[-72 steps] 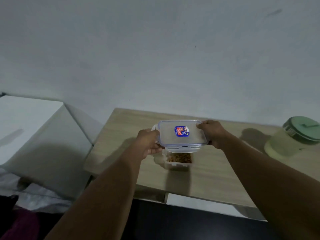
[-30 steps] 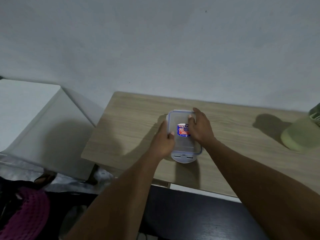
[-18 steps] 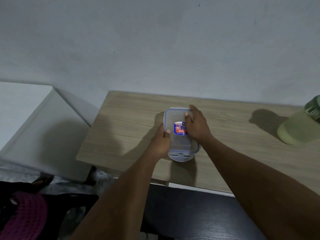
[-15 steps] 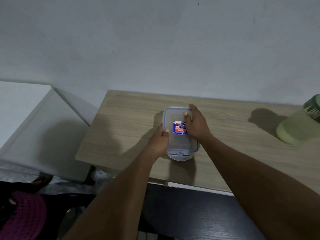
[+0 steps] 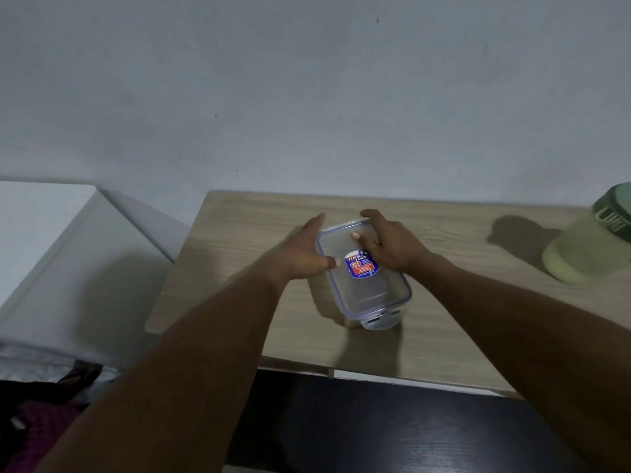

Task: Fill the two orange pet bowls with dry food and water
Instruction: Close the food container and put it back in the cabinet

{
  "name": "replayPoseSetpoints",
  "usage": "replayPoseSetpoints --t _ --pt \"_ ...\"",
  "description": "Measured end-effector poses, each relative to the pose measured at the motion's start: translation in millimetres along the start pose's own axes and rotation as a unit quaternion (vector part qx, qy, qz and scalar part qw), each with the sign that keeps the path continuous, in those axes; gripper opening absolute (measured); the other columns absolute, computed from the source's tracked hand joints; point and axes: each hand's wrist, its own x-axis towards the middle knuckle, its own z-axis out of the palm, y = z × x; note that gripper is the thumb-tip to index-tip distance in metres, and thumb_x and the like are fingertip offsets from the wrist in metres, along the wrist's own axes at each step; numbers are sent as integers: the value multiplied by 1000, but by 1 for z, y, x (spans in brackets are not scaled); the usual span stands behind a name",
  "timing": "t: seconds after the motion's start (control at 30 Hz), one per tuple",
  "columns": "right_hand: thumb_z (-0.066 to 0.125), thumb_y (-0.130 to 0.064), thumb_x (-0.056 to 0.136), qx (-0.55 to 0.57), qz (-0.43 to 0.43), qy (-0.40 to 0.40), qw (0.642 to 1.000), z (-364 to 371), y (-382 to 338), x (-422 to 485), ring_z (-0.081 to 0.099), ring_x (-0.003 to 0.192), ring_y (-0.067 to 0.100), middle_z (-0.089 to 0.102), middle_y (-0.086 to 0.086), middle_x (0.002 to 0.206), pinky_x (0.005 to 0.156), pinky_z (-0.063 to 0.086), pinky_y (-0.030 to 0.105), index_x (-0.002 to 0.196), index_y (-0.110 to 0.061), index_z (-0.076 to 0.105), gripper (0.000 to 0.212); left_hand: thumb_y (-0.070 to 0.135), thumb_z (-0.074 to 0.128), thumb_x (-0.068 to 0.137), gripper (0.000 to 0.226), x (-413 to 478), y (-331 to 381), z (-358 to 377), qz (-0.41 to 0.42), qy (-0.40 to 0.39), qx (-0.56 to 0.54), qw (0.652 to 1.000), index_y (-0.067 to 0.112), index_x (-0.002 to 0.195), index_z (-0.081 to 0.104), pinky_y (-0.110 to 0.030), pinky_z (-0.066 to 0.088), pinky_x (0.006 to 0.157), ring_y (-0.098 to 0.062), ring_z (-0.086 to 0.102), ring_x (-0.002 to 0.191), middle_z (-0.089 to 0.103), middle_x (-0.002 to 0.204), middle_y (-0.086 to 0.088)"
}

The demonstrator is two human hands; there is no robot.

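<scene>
Apparently the food box (image 5: pixel 367 288) is being closed; it stands on the worktop (image 5: pixel 239 233), close to the near edge, and no orange bowls are in view. The left hand (image 5: pixel 300 257) lies with fingers straight along the box's left side, thumb on top. The right hand (image 5: pixel 392 247) curls its fingers over the far rim. Locking it likely needs straight downward pressure. Open worktop lies left and right; a green jug (image 5: pixel 587 247) sits far right.

A lidded container (image 5: pixel 370 295) is set near the middle of the table (image 5: pixel 461 302), which is placed against the wall (image 5: pixel 307 97). The left hand (image 5: pixel 300 256) is held at its left side, and the right hand (image 5: pixel 394 244) is laid over its far right corner. A jug (image 5: pixel 587 249) is stood at the table's far right.
</scene>
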Motion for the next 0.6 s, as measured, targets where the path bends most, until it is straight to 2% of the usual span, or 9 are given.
replayPoseSetpoints --t 0.07,0.13,0.23,0.33,0.4,0.47,0.53,0.6 --pt "53 -44 103 -33 -13 7 999 -3 -2 1 63 115 42 67 21 128 84 42 37 148 -12 40 58 29 81 82 92 0 -1 -2 8 -13 35 999 27 157 27 -26 37 107 -19 42 140 37 159 3" --pt "51 -48 102 -59 -1 38 998 0 -5 -2 62 117 40 67 16 130 87 45 40 147 -14 42 57 35 83 79 84 -1 -5 2 4 -7 15 1000 30 151 40 -28 43 103 -18 51 131 50 149 4" --pt "47 -52 102 -101 75 66 990 3 -15 -9 61 121 37 63 12 135 92 48 44 139 -16 50 52 36 82 80 63 -11 -13 16 19 55 1 998 27 137 54 -26 44 92 -15 59 116 62 132 6" --pt "46 -46 103 -151 164 96 970 6 -31 -28 55 123 38 60 12 133 96 43 47 129 -13 56 43 34 77 85 56 -25 -14 32 1 109 -23 994 22 134 54 -21 37 82 -14 58 106 64 127 3" --pt "48 -43 100 -169 230 126 950 14 -41 -48 49 128 37 56 10 134 100 38 50 128 -14 56 41 40 77 83 57 -31 -14 41 -26 128 -16 991 23 133 53 -26 41 82 -22 61 111 65 125 0" --pt "48 -44 98 -141 270 141 942 27 -48 -67 46 129 37 54 9 134 101 36 52 129 -17 54 42 50 77 77 61 -35 -15 48 -58 151 -2 987 25 127 51 -33 48 86 -28 62 111 66 122 -4" --pt "45 -44 99 -108 251 167 947 37 -44 -77 44 129 36 54 9 134 98 39 52 132 -20 53 41 54 78 74 68 -38 -13 51 -80 151 0 985 21 125 47 -35 48 84 -31 62 111 64 122 -8" --pt "39 -46 98 -96 166 176 966 34 -31 -79 47 128 38 58 11 132 93 45 50 134 -16 56 50 56 81 73 81 -38 -9 48 -100 124 8 987 15 131 41 -34 44 80 -31 59 115 60 127 -10"
